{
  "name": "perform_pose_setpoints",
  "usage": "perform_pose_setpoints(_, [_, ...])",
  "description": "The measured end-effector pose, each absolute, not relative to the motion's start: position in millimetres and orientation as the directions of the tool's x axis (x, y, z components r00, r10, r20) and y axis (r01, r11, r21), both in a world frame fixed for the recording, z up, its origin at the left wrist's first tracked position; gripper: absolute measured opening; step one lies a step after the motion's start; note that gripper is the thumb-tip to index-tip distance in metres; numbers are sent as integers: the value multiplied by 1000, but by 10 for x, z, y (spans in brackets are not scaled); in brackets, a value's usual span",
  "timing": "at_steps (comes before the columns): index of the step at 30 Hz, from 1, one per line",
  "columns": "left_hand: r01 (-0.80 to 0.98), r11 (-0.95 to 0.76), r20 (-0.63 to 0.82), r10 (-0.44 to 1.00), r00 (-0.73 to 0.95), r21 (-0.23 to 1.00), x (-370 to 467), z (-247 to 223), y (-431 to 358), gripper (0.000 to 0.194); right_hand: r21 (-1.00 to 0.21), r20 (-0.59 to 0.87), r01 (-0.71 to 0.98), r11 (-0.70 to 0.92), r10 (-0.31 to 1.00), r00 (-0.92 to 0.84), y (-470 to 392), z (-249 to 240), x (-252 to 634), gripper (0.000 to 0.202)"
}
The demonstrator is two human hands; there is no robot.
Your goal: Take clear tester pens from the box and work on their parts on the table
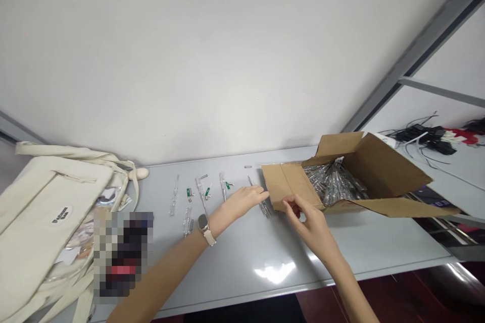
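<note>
My left hand [245, 200], with a watch [205, 228] on its wrist, reaches over a small group of clear-handled screwdrivers [265, 208] on the table. Its fingers look stretched out, and their tips are partly hidden. A metal shaft shows just beyond them. Close to the near corner of the box flap, my right hand [311, 223] has its fingers curled toward the thumb in a pinch; anything between them is too small to make out. Left of my hands lie several clear plastic handles [174, 203], small green pieces [190, 192] and tiny metal parts [247, 166].
An open cardboard box [386, 171] full of clear-handled screwdrivers [339, 181] stands at the right, its flaps spread. A cream bag [49, 202] covers the table's left end beside a pixelated patch. Black cables [424, 136] lie beyond the metal frame [409, 55].
</note>
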State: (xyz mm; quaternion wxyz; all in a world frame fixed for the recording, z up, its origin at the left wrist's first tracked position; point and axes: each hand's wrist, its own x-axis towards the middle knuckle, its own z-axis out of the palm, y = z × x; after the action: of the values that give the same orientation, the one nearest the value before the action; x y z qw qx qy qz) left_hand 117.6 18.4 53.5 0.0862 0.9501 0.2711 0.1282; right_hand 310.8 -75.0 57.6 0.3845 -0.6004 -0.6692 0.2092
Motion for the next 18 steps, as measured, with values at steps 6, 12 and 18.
perform_pose_setpoints(6, [388,-921,89,388,917,20,1182,539,155,30,-723,285,656,217,959,-3,-722,607,3127,21])
perform_pose_setpoints(12, [377,-924,41,375,926,-61,1143,513,85,27,-735,264,640,226,964,-37,-519,678,3079,23])
perform_pose_setpoints(18, [419,-903,95,410,907,-101,1131,513,-163,28,-602,255,758,252,960,-117,155,693,2884,18])
